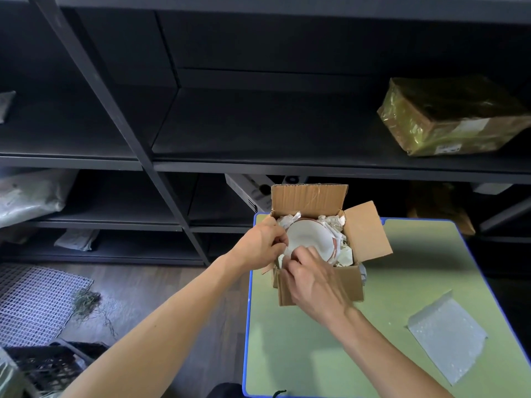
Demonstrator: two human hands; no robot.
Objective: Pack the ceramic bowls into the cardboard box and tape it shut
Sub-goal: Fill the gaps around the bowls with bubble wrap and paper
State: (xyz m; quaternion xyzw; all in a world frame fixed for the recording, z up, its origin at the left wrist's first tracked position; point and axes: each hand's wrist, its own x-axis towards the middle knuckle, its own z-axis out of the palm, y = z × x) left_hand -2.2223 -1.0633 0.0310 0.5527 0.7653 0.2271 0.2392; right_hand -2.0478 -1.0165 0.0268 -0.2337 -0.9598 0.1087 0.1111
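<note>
Forearms reach over the green counter and both hands are busy. The left hand and right hand each pinch white paper packing around the ceramic bowl, which sits inside the open cardboard box.

A brown cardboard box sits open (flaps up) at the table's far left corner, white bowl tilted inside among crumpled paper.

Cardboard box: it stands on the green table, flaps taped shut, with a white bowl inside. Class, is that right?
No. The head view shows the cardboard box with its flaps open and untaped. It does stand on the green table, with a white bowl inside.
</note>
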